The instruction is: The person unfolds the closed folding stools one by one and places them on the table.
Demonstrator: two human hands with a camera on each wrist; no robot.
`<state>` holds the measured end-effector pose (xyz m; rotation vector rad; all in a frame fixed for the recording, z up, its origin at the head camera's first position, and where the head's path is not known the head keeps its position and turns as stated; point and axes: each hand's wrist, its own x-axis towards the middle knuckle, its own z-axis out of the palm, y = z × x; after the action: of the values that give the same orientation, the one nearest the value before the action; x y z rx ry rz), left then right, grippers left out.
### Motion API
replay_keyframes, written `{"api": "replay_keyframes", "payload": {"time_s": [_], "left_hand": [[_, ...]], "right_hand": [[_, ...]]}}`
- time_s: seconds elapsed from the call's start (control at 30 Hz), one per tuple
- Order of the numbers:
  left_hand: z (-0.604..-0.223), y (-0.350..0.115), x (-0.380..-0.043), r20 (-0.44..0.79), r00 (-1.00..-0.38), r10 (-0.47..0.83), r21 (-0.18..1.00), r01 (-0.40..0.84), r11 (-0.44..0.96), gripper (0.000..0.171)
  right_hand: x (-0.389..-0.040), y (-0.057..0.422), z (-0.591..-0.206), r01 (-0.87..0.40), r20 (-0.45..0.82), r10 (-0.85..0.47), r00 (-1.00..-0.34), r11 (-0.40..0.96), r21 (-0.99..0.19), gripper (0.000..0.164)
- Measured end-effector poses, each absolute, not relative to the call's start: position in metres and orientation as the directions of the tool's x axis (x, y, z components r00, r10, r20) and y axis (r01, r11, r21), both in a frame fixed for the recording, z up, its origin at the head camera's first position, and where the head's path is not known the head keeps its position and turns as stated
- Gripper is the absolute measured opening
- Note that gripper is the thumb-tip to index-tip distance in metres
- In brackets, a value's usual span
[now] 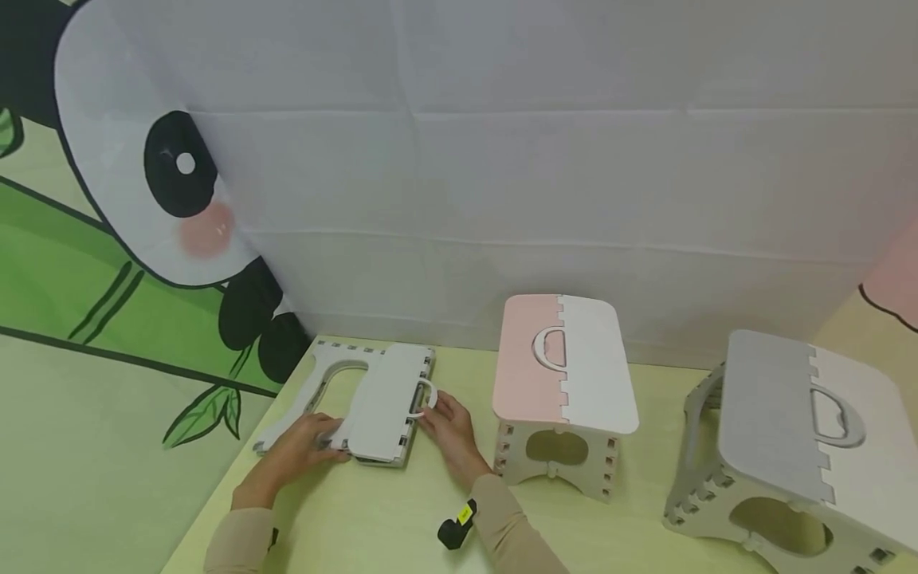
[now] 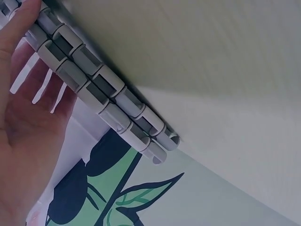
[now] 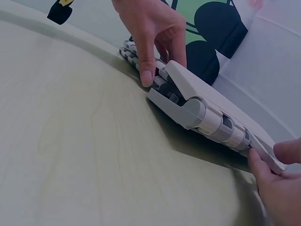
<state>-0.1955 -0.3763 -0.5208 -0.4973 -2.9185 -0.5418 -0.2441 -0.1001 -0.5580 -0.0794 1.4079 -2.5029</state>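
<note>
Grasping the folded step stool (image 1: 383, 399) are both hands of the person, as I verify over my remote feed. I take the pink-and-white step stool (image 1: 595, 359) as my landmark; the folded unit lies to its left on the pale yellow table (image 1: 366, 518).

The left hand (image 1: 297, 450) is farther left of the landmark and grips the folded unit's near edge; my left wrist view shows the thumb over the gray-and-white hinge row (image 2: 103, 82), with the fingers behind it. The right hand (image 1: 455, 434), just left of the landmark, pinches the right edge of the folded unit beside its white carry handle (image 1: 434, 395); I cannot tell whether the fingertips bear on the handle itself. My right wrist view records a wedge-shaped gap between the upper white panel (image 3: 223, 103) and the gray part beneath.

The landmark stands unfolded and upright, its own handle lying over the pink half. To its right I log a gray-and-white step stool (image 1: 770, 422), likewise unfolded and standing. Behind the landmark hangs a creased white cloth (image 1: 502, 175); left of it the backdrop carries a printed panda (image 1: 129, 159). A black wrist camera (image 1: 453, 532) sits at the right sleeve (image 1: 505, 518), near left of the landmark.
</note>
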Motion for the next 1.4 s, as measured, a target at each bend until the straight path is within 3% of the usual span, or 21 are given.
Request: {"api": "replay_keyframes", "payload": {"time_s": [0.4,1.0,1.4], "left_hand": [[-0.513,-0.375,-0.196,0.122,-0.939,0.321,0.367,0.344,0.865,0.053],[-0.515,-0.378,-0.193,0.180,-0.905,0.384,0.385,0.424,0.819,0.043],[-0.516,-0.378,-0.187,0.147,-0.916,0.374,0.397,0.401,0.826,0.044]], "right_hand": [[-0.248,-0.098,-0.553,0.178,-0.085,-0.216,-0.973,-0.463,-0.868,0.046],[-0.247,-0.097,-0.548,0.199,-0.120,-0.200,-0.972,-0.443,-0.874,0.045],[-0.244,-0.098,-0.548,0.219,-0.143,-0.203,-0.969,-0.421,-0.880,0.047]]}}
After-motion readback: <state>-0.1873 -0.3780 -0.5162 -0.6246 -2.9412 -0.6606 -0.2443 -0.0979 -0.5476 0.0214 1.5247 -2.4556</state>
